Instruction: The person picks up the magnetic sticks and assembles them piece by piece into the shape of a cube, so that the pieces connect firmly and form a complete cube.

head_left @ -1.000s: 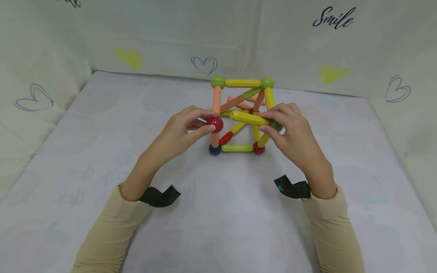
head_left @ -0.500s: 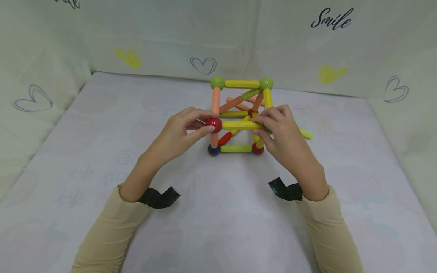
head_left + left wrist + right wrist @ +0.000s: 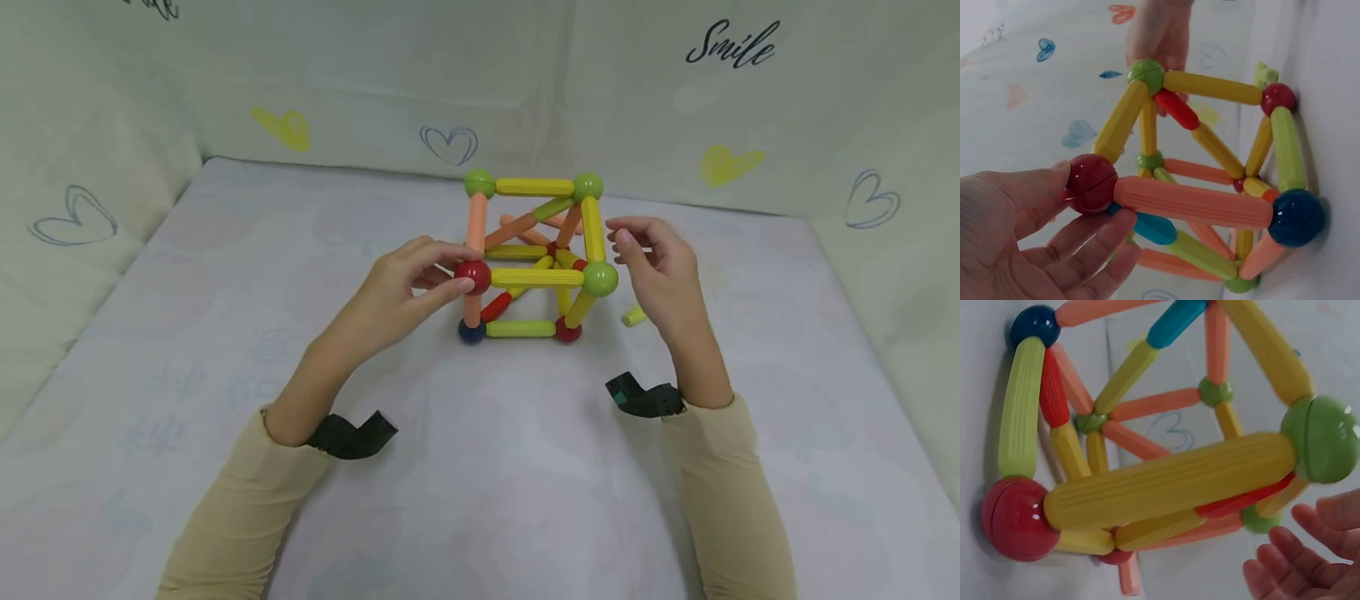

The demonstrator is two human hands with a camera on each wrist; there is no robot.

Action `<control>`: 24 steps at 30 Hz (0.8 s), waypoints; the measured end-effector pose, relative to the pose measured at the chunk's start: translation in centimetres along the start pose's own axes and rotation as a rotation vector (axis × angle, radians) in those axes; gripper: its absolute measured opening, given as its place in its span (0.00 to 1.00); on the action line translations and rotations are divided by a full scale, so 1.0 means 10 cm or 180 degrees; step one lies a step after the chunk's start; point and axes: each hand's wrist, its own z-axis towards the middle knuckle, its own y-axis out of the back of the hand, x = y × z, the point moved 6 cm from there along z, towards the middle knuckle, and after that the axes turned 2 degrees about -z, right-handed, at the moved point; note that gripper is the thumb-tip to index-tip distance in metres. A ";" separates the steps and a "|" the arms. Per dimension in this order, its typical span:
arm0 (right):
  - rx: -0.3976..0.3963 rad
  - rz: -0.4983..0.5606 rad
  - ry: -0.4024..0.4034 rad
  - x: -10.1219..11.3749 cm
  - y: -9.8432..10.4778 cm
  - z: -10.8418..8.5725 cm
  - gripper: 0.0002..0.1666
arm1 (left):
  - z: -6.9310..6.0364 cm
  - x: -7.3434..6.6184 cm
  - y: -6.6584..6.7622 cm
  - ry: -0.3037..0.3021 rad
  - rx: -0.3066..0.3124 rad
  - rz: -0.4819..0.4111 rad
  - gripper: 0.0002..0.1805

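A cube-like frame of magnetic sticks and balls stands on the table. In the head view, my left hand [image 3: 408, 283] pinches the red ball [image 3: 472, 277] at its upper near-left corner. A yellow stick [image 3: 537, 277] joins this ball to a green ball [image 3: 600, 279] at the upper near-right corner. A salmon stick [image 3: 1194, 203] runs from the held ball down to a dark blue ball [image 3: 1297, 218] in the left wrist view. My right hand [image 3: 663, 267] is just right of the green ball, apart from it, its fingers loosely bent and holding nothing, as the right wrist view also shows.
A loose light green stick [image 3: 634, 316] lies right of the frame, partly hidden by the right hand. Behind the frame lies a salmon stick [image 3: 566, 222], mostly hidden. A white printed cloth [image 3: 510, 83] hangs at the table's back edge.
My right hand brought the yellow stick and green ball down until the stick met the red ball, then let go and moved right. The left hand stays on the red ball.
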 end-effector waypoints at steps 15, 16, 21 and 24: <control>0.1085 0.0023 -0.1094 -0.84 -0.57 0.58 0.26 | 0.00 0.00 0.00 0.0007 0.0033 -0.0047 0.20; 0.1134 -0.0044 -0.1084 -0.85 -0.58 0.60 0.26 | 0.00 0.00 0.00 0.0002 0.0030 -0.0050 0.20; 0.1531 -0.0035 -0.1200 -0.88 -0.63 0.68 0.28 | 0.00 -0.01 0.01 0.0000 0.0026 -0.0048 0.20; 0.1800 0.0166 -0.1256 -0.87 -0.67 0.69 0.30 | 0.00 -0.02 0.01 0.0004 0.0027 -0.0031 0.20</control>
